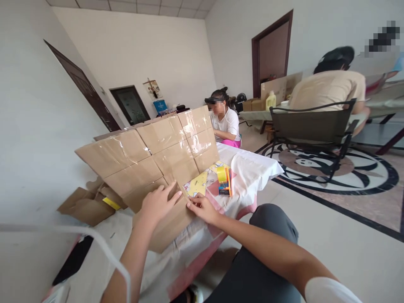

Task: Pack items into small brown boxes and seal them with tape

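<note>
A small brown cardboard box (pixel 172 229) stands at the near edge of the cloth-covered table, its flap edges facing up. My left hand (pixel 158 205) lies over its upper side, thumb and forefinger stretched apart; the other fingers are partly hidden. At the box's right corner my right hand (pixel 203 208) pinches the cardboard edge between thumb and fingers. Just behind both hands rises a stack of brown boxes (pixel 170 145) with shiny clear tape across it. To the right sits a tape dispenser (pixel 224 187) with a yellow roll, apart from my hands.
An opened carton (pixel 86 204) lies at the left. White cloth (pixel 249 166) covers the table and hangs over its edge. A person in a white shirt (pixel 229 122) sits beyond the stack; another sits in a dark chair (pixel 312 126) at the right. A pale cable (pixel 110 252) crosses the lower left.
</note>
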Tool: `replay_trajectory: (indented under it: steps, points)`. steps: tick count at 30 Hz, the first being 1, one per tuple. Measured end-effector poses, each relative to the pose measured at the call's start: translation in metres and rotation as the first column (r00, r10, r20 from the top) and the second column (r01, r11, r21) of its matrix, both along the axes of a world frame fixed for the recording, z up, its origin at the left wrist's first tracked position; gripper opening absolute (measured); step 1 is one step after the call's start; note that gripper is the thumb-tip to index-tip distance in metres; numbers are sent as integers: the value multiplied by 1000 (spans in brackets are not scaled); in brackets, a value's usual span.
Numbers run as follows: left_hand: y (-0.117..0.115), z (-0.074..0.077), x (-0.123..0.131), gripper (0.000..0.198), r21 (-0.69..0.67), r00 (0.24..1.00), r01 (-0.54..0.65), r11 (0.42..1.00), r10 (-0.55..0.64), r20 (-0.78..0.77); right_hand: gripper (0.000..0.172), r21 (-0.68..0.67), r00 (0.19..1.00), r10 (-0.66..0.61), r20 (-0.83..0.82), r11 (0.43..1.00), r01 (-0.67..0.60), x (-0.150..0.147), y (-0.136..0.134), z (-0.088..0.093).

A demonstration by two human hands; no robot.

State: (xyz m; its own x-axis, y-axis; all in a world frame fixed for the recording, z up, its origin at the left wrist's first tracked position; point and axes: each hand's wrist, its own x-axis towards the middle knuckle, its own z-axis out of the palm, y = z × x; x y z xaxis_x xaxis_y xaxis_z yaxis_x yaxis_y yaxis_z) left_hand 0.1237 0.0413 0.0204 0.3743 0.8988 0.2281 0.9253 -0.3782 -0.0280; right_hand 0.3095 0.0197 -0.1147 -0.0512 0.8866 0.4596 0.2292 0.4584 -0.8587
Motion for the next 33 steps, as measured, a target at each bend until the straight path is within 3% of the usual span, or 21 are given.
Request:
replay_trajectory:
  steps: [3,6,8,13,20,26,33]
  points:
    - [24,3,17,49,-50,983,171,984,-174,-61,47,25,998,45,32,999,-46,-5,2,-9]
    - [48,-14,28,38,-167,913,406,898,-408,26,48,18,991,118,63,993,-119,-16,2,-23]
    - [59,-26,31,34,-255,885,462,850,-461,68,47,-30,990,131,45,991,-130,-22,1,-32]
    - [62,-36,29,43,-295,878,475,829,-470,95,39,-81,993,115,32,990,-112,-27,1,-38]
    - [61,-32,31,53,-348,845,516,783,-532,56,28,-100,995,102,-3,990,-102,-29,5,-37]
    - [63,-27,34,57,-379,836,492,784,-546,-45,26,-138,998,43,-46,989,-49,-34,2,-35]
    - [70,-28,35,56,-403,829,459,792,-544,-126,24,-165,994,63,-84,983,-77,-34,1,-31]
